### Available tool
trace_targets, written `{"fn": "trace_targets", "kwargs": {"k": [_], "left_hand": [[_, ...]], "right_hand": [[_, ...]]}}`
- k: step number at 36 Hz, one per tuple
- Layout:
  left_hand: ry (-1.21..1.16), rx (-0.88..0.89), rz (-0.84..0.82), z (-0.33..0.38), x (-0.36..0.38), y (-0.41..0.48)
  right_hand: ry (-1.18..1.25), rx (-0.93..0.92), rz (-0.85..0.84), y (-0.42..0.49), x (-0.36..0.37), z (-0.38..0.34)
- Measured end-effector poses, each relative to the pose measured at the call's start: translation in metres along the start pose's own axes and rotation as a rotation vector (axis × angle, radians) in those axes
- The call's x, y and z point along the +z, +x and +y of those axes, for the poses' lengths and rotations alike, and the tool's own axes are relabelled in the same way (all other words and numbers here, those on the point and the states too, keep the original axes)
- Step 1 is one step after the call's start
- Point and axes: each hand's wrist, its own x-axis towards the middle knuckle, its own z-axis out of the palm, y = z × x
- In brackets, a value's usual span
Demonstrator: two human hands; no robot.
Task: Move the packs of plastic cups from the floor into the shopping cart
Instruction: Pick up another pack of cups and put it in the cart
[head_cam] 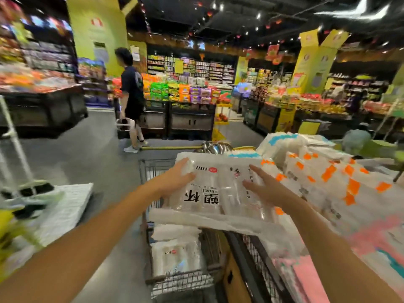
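A clear pack of plastic cups point(215, 189) with black lettering lies flat across the top of the wire shopping cart point(157, 169). My left hand point(178, 176) rests on its left end with fingers spread. On its right part my right hand point(262, 184) lies flat, fingers straight. Lower inside the cart, more clear packs point(175, 252) are stacked.
To the right, a display pile of white packs with orange and pink labels point(332, 184) crowds the cart. A white flat trolley point(63, 206) stands on the grey floor at left. A person point(131, 95) stands ahead by the snack shelves point(185, 90).
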Motion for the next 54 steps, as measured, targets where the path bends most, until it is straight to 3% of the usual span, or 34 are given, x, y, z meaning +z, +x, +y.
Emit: {"fn": "trace_targets", "kwargs": {"k": [9,19,25,31,39,45,50,54], "left_hand": [[-0.059,-0.107,0.129,-0.05,-0.019,0.061],[-0.145,-0.138,0.144,-0.135,-0.027,0.159],[-0.191,-0.175,0.123,-0.206,0.003,0.222],[-0.154,-0.338,0.138,-0.289,0.065,0.258],[-0.193,-0.425,0.138,-0.389,0.17,0.242],[-0.215,-0.516,0.109,-0.437,0.24,0.211],[-0.227,-0.578,0.16,-0.447,0.28,0.19],[-0.188,-0.676,0.055,-0.455,0.301,0.17]], "right_hand": [[-0.035,-0.096,-0.119,0.119,0.038,-0.005],[-0.128,-0.13,-0.17,0.242,0.106,-0.001],[-0.138,-0.132,-0.209,0.312,0.169,0.038],[-0.077,-0.067,-0.294,0.359,0.248,0.104],[-0.011,0.023,-0.445,0.361,0.366,0.225],[0.006,0.078,-0.473,0.317,0.409,0.273],[0.002,0.191,-0.487,0.297,0.443,0.303],[0.06,0.18,-0.504,0.276,0.454,0.318]]}}
